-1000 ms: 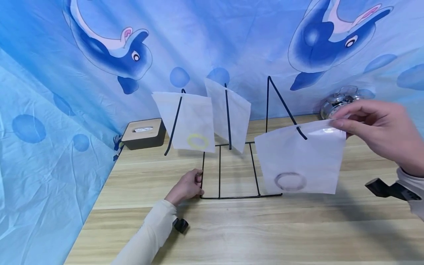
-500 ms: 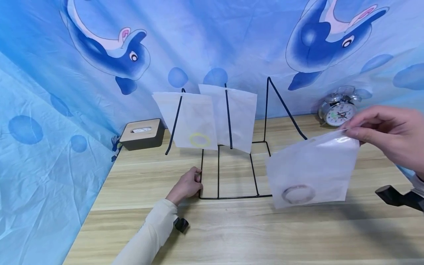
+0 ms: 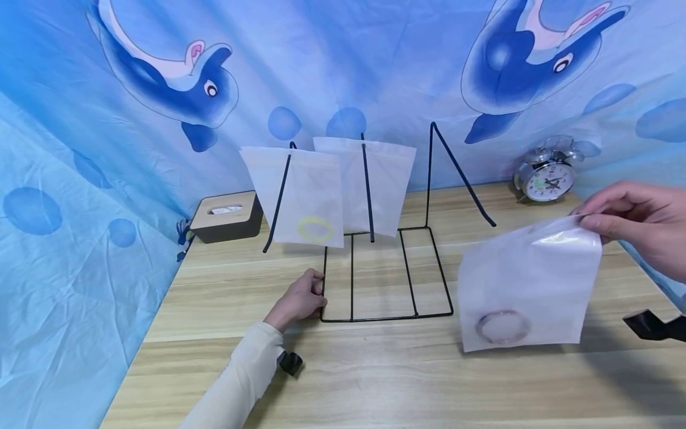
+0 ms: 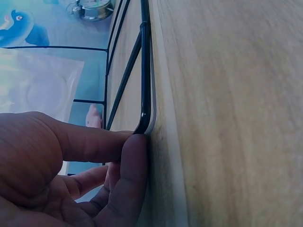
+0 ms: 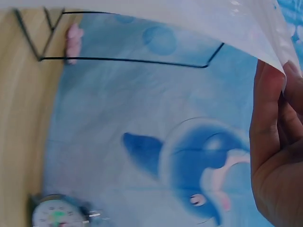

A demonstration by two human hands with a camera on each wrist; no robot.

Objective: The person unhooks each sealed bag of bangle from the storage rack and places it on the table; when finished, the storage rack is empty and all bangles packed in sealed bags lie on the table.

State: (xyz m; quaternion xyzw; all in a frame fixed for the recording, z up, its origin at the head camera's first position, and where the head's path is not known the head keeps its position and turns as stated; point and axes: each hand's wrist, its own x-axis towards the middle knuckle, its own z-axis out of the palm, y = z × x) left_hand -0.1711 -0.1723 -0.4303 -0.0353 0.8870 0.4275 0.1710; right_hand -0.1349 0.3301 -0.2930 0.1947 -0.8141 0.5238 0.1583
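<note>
My left hand (image 3: 300, 298) pinches the near left corner of a black wire rack's base (image 3: 370, 320) on the table; the left wrist view shows thumb and finger meeting at the bent rod. On the rack's left hook hangs a white translucent bag (image 3: 300, 190) with a yellow ring inside. A second white bag (image 3: 388, 185) hangs on the middle hook, partly hidden. The right hook (image 3: 485, 215) carries nothing. Right of the rack, my right hand (image 3: 643, 229) pinches the top right corner of a third white bag (image 3: 536, 280), which holds a greyish-pink ring and hangs off the hook.
A tissue box (image 3: 227, 215) with a wooden lid stands at the back left. At the back right is a silver twin-bell alarm clock (image 3: 548, 179). A blue curtain (image 3: 396, 71) with cartoon dolphins hangs behind the wooden table (image 3: 375, 381).
The right hand has drawn the third bag off the right hook, moving it right and down. The middle bag has swung round to face forward. The left hand keeps its grip on the rack.
</note>
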